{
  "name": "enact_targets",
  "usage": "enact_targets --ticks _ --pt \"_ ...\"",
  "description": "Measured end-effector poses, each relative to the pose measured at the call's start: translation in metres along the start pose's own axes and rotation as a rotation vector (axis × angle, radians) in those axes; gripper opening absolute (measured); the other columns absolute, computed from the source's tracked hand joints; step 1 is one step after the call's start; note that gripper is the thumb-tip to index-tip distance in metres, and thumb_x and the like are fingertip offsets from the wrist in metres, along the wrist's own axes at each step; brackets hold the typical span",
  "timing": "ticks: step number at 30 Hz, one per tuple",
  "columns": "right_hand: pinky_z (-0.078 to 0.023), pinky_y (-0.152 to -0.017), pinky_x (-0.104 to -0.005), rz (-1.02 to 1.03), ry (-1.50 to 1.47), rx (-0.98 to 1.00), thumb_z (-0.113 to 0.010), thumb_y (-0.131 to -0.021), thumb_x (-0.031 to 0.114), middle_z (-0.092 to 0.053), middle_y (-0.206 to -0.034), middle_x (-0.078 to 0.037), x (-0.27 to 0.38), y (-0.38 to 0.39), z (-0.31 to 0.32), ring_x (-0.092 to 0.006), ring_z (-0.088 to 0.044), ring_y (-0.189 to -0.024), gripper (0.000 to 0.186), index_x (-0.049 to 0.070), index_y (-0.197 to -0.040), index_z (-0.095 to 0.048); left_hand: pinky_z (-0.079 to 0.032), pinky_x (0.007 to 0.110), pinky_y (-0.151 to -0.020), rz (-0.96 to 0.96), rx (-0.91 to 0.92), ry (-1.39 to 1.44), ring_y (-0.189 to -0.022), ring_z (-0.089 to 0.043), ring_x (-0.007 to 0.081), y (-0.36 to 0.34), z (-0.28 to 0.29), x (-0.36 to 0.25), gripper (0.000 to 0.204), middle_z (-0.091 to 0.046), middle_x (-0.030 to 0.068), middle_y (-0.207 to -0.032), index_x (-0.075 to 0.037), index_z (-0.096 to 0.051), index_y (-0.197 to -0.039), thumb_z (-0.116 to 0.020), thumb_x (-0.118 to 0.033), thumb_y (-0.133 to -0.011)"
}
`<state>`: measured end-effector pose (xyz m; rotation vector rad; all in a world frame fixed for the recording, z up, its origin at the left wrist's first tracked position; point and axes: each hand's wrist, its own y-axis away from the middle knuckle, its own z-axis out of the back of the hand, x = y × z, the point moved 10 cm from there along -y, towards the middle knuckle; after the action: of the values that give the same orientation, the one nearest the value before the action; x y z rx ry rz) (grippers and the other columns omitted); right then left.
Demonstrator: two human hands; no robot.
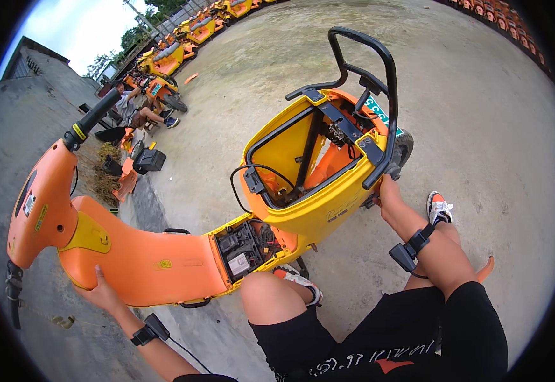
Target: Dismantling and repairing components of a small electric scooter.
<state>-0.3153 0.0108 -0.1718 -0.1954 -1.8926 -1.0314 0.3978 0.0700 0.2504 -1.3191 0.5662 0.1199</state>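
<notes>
An orange and yellow electric scooter (182,258) stands in front of me, its front to the left. My left hand (101,294) grips the lower edge of its orange front section, thumb on the outer face and fingers hidden behind. At the rear, my right hand (389,196) reaches in below the black rear rack (389,76) and touches the scooter; its fingers are largely hidden. The seat is off, so the yellow body (271,141) gapes open, with a black frame and wiring inside. An uncovered battery bay (242,248) in the footboard shows cables and a pale box.
Another person (139,109) sits low at the far left beside a partly stripped scooter (163,89). Loose orange panels (126,178) and a black box (150,160) lie near the wall. More scooters (201,28) line the back. An orange piece (485,270) lies near my right leg.
</notes>
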Motion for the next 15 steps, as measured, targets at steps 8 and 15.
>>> enact_targets --ticks 8,15 --pt "-0.040 -0.067 -0.0339 0.015 -0.002 0.052 -0.042 -0.092 0.037 -0.050 -0.084 0.000 -0.001 -0.005 0.002 -0.0134 -0.047 -0.079 0.025 0.014 -0.092 -0.052 -0.037 0.041 -0.106 0.094 0.035 -0.052 -0.125 -0.045 0.0298 0.016 0.003 0.049 0.082 -0.041 0.0204 -0.139 0.003 -0.027 -0.142 -0.078 -0.013 -0.080" --pt "-0.039 -0.071 -0.0342 -0.012 -0.039 0.034 -0.040 -0.094 0.035 -0.049 -0.080 0.001 0.001 0.002 -0.005 -0.0124 -0.047 -0.078 0.024 0.015 -0.089 -0.052 -0.036 0.040 -0.108 0.010 0.067 0.076 -0.128 -0.043 0.0303 0.020 -0.006 0.037 0.081 -0.036 0.0201 -0.141 0.002 -0.021 -0.144 -0.074 -0.009 -0.083"
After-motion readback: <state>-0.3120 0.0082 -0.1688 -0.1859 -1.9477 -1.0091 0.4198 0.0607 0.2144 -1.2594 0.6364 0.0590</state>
